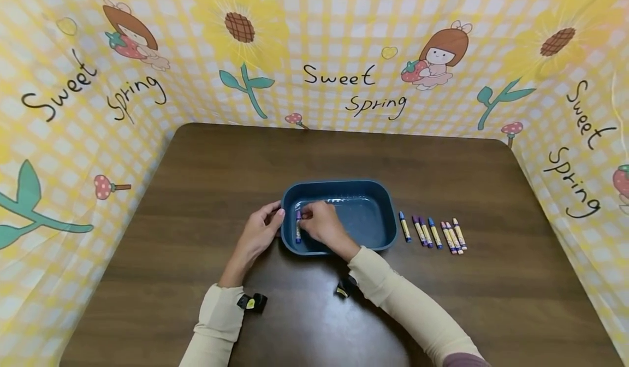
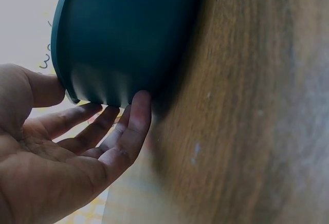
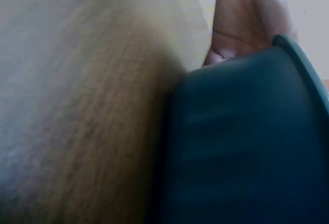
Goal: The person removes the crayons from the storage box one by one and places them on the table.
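Note:
A dark blue rectangular tub (image 1: pixel 363 241) stands on the table. At its left end, my left hand (image 1: pixel 259 230) rests against the outside. The left wrist view shows its fingertips touching the tub wall (image 2: pixel 128 34) and its thumb at the rim. My right hand (image 1: pixel 322 224) reaches inside the tub, its fingertips pinching a purple crayon (image 1: pixel 298 228) near the left inner wall. The crayon has a pale yellow wrapper and lies roughly front to back. In the right wrist view the tub's side (image 3: pixel 247 142) hides the fingers and crayon; only part of the right hand (image 3: pixel 247 18) shows.
Right of the tub lie a blue crayon (image 1: pixel 404 226), purple crayons (image 1: pixel 420 230), another blue crayon (image 1: pixel 434 232) and several pale pinkish crayons (image 1: pixel 452 238), mostly side by side. The brown table (image 1: pixel 221 165) is bordered by a yellow checked cloth (image 1: pixel 196 83) at the back and sides.

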Motion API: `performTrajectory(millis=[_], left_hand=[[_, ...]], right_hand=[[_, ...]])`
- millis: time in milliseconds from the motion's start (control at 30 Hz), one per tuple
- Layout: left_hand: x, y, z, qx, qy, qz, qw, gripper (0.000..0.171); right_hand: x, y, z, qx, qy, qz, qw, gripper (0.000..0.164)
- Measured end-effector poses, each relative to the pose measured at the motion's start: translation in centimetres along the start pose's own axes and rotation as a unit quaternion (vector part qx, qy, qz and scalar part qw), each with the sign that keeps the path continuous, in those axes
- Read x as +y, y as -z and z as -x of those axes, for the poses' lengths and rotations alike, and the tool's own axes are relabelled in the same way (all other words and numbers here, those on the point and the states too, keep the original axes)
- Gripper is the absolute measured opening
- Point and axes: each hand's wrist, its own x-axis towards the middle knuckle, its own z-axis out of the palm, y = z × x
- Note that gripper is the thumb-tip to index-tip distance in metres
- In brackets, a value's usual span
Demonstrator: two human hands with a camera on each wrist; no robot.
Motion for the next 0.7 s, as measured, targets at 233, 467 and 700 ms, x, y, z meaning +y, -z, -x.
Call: performTrajectory(millis=[233,467,700], left_hand=[[-0.17,-0.11,-0.06,-0.002,0.003,0.002,1.0,0.045],[-0.31,-0.13,0.14,0.008,0.009,0.005,0.9999,0.043],[0.02,0.07,-0.05,0.007,-0.001,-0.009,0.9999,0.044]], right_hand=[[-0.33,-0.49,0.23,-0.001,0.01,0.04,0.999,0.018],[-0.68,-0.9,0.85,0.005,0.046,0.096,0.994,0.027],[-0.61,-0.84,0.71,0.045,0.071,0.107,0.991,0.022]])
